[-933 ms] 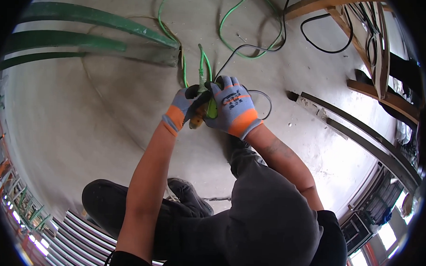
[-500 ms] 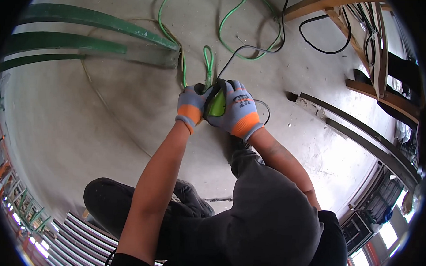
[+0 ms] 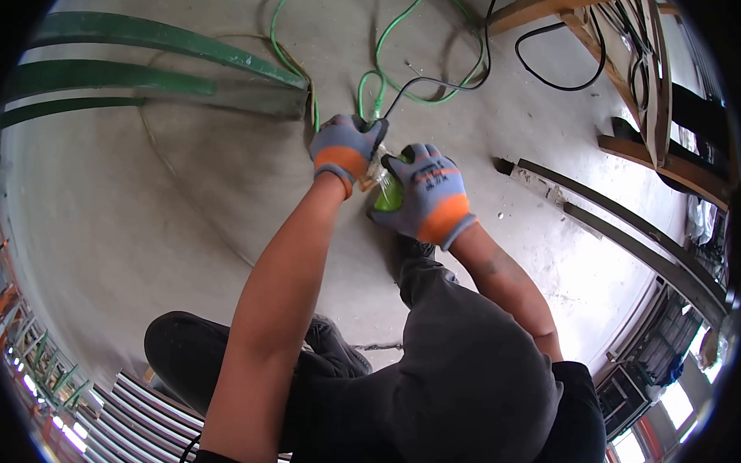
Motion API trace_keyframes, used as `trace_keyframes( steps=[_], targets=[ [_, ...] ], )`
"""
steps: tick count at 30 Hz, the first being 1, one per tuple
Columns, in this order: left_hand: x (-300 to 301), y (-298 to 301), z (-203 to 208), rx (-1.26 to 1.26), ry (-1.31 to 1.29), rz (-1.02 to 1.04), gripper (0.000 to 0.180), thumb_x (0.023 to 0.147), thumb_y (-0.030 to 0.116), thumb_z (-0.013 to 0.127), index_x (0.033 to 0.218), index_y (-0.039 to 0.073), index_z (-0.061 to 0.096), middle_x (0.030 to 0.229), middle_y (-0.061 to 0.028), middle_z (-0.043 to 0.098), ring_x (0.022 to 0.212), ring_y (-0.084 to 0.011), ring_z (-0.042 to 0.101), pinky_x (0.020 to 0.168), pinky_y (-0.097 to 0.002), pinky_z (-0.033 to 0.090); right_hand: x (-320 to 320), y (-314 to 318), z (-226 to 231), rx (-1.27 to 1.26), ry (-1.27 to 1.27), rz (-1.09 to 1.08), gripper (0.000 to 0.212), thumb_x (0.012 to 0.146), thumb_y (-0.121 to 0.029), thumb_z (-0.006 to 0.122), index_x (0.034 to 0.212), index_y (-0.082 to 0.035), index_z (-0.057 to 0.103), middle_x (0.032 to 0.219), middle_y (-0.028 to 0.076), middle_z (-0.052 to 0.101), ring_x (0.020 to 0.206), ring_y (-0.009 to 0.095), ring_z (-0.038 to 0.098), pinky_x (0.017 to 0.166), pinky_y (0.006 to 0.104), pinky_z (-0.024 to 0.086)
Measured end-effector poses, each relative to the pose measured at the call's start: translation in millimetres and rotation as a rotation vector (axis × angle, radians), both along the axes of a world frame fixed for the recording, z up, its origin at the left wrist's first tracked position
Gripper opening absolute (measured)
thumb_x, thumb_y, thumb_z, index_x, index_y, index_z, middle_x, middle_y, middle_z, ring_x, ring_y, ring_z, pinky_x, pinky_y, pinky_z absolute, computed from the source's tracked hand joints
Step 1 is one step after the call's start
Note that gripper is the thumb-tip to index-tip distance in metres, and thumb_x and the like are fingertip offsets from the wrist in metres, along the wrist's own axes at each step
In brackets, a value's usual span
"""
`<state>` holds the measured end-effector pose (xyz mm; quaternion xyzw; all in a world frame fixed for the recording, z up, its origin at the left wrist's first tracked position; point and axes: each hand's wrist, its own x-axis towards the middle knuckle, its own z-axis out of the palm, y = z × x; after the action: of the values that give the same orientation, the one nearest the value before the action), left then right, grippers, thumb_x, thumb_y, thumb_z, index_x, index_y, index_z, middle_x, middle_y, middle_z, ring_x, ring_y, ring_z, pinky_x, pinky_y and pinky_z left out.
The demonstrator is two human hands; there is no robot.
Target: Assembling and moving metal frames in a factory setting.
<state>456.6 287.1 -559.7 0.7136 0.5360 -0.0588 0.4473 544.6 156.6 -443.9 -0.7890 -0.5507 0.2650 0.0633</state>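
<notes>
Both my hands wear grey gloves with orange cuffs and are over the concrete floor. My left hand is closed on a bundle of a green cable and a black cord; the fingers hide part of the bundle. The green cable doubles into a loop just beyond the glove, with shiny clear wrapping at its base. My right hand grips a bright green roll, partly covered by the fingers, that looks like tape. Crumpled clear film spans the gap between the two hands.
Green metal beams reach in from the left, ending near my left hand. To the right lie long dark metal bars and wooden framing with hanging black cables. Shiny metal tubes are at the lower left.
My hands have moved apart: the left slightly forward, the right to the right and back with the green roll. Clear film now shows between them. The green cable's loop has tipped left.
</notes>
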Motion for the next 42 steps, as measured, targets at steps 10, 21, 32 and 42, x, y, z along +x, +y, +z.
trace_keyframes(
  steps=[10,21,32,42],
  targets=[
    [-4.8,69.0,-28.0,0.014,-0.216,-0.001,0.058,0.075,0.049,0.082,0.097,-0.003,0.070,0.093,-0.0208,0.072,0.078,-0.0316,0.070,0.072,-0.0402,0.054,24.5,-55.1,-20.9,0.377,0.464,-0.460,0.048,0.071,-0.019,0.077,0.115,-0.005,0.066,0.110,0.017,0.064,0.104,0.032,0.061,0.090,0.0371,0.050],
    [-42.6,47.8,-33.9,-0.495,-0.748,0.241,0.037,0.083,0.017,0.080,0.110,-0.002,0.065,0.102,-0.0040,0.068,0.090,-0.0119,0.060,0.082,-0.0298,0.051,86.6,-99.4,-117.5,0.266,-0.342,-0.605,0.064,0.073,-0.030,0.081,0.127,-0.006,0.057,0.130,0.021,0.054,0.118,0.040,0.050,0.102,0.0464,0.041],
    [1.8,123.7,12.5,-0.355,-0.901,0.486,0.064,0.083,0.010,0.078,0.139,0.003,0.049,0.121,-0.0076,0.061,0.098,-0.0170,0.062,0.084,-0.0308,0.052,20.7,-65.7,-95.3,0.351,0.017,-0.428,0.051,0.076,-0.026,0.079,0.120,-0.006,0.061,0.124,0.019,0.059,0.118,0.039,0.051,0.101,0.0460,0.043],
    [-189.8,66.0,136.4,0.328,0.054,-0.696,0.058,0.089,0.046,0.062,0.134,0.011,0.052,0.127,-0.0152,0.061,0.114,-0.0343,0.059,0.099,-0.0453,0.044,1.8,-51.2,-80.9,0.297,0.074,-0.290,0.039,0.080,-0.021,0.076,0.114,-0.005,0.066,0.116,0.015,0.064,0.109,0.033,0.059,0.093,0.0398,0.049]
  ],
)
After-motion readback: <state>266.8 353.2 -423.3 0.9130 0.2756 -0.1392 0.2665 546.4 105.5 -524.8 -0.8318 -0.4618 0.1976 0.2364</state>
